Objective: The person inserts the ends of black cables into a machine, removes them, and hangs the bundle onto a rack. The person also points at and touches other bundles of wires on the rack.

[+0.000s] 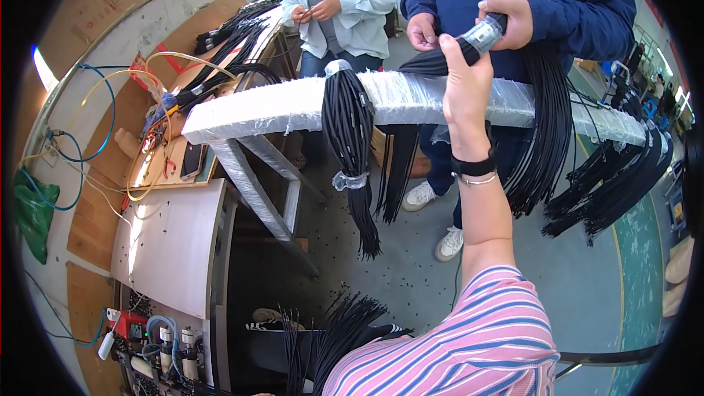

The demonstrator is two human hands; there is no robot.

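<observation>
My right hand (pixel 463 81) reaches up and grips a thick bundle of black cables (pixel 546 125) just below its clear-taped end (pixel 484 32). A co-worker in a dark blue jacket holds that same taped end with one hand (pixel 513 18); their other hand (pixel 422 31) rests beside it. The bundle drapes over a white wrapped rail (pixel 279 111). A second black bundle (pixel 348 128), tied with clear tape, hangs over the rail to the left. My left hand is out of sight. Loose black cable ends (pixel 334 334) stick up near my chest at the bottom.
More black cable bundles (pixel 623 187) hang over the rail's right end. A workbench (pixel 170 169) with coloured wires and tools stands at the left, with a white cabinet top (pixel 176 242) below it. Another person in a light shirt (pixel 341 7) works behind. A green bag (pixel 33 213) sits far left.
</observation>
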